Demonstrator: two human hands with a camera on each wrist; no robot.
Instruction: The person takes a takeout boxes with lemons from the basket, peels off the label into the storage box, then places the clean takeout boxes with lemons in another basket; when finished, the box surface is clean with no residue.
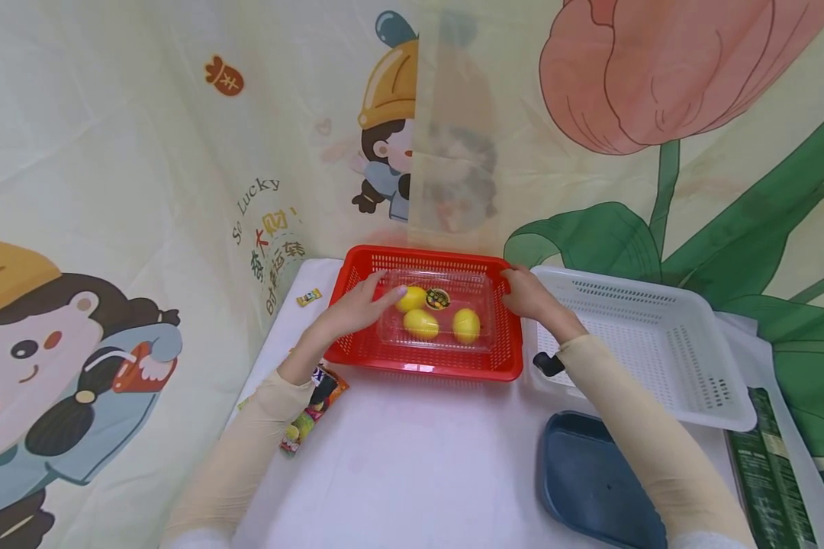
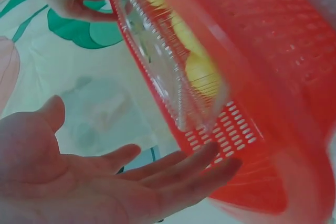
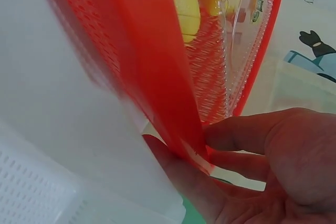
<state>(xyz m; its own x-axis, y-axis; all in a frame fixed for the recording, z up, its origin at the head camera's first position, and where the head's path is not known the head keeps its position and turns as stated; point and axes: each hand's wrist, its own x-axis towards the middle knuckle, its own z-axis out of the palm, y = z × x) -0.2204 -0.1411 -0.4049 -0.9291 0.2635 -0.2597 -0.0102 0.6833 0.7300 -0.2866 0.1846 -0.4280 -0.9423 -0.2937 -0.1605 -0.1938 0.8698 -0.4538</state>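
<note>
My right hand pinches the rim of the red basket near its far right corner, fingers on either side of the plastic wall; my left hand is loose and holds nothing, fingers stretched out over the left end of the basket, and whether a fingertip touches the wall I cannot tell; the clear box lies inside the basket, between my two hands, to the right of my left palm and to the left of my right; I judge that this in-between position is the relation that counts, with the long axis of both box and basket running from one hand to the other, a hand near each short end; my left hand is the nearer to the box, its thumb over the box's left edge, while my right is at the basket rim, past the box's right end; three lemons show through the clear plastic, near a round sticker; just beside the red basket, on the right, is a white basket, with my right forearm passing over its near left corner; closer to me sits a blue tray, partly under that arm; snack packets lie by my left wrist on the white cloth.
</note>
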